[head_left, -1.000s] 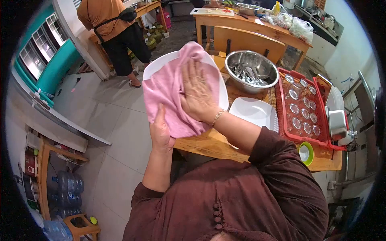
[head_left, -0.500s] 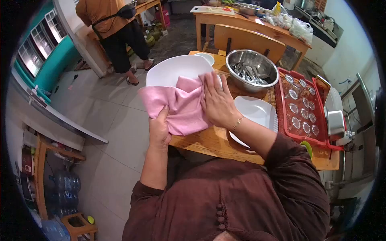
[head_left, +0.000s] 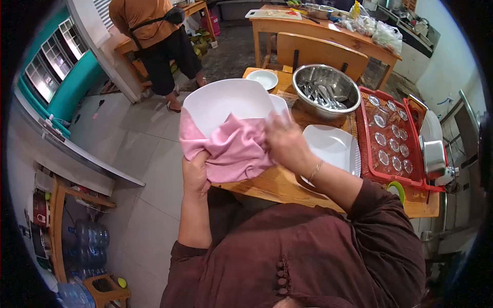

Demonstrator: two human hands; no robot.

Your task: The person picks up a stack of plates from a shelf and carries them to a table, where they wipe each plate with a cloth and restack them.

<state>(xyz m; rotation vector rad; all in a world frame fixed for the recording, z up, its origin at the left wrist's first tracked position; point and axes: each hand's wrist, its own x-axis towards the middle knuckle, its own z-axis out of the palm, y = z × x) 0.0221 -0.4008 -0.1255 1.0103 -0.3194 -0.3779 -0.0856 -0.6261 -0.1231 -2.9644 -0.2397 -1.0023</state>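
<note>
A large white square plate [head_left: 226,100] with rounded corners is held tilted up in front of me. A pink cloth [head_left: 239,149] drapes over its near side. My left hand [head_left: 196,174] grips the near left edge through the cloth, thumb on top. My right hand [head_left: 291,146] is at the plate's right edge against the cloth; its fingers are smeared by motion. Partly hidden behind it, another white dish [head_left: 280,104] shows. A white square plate [head_left: 334,146] lies on the wooden table [head_left: 241,189] under my right forearm.
A steel bowl of cutlery [head_left: 326,92] and a small white bowl [head_left: 263,79] stand farther back. To the right sit a red tray of upturned glasses [head_left: 391,136] and a green-rimmed cup [head_left: 396,191]. A person [head_left: 159,46] in an orange top stands back left.
My right hand's fingers, flat on the cloth before, are now blurred at the plate's right edge. The cloth has bunched lower, baring more plate. The view has shifted slightly.
</note>
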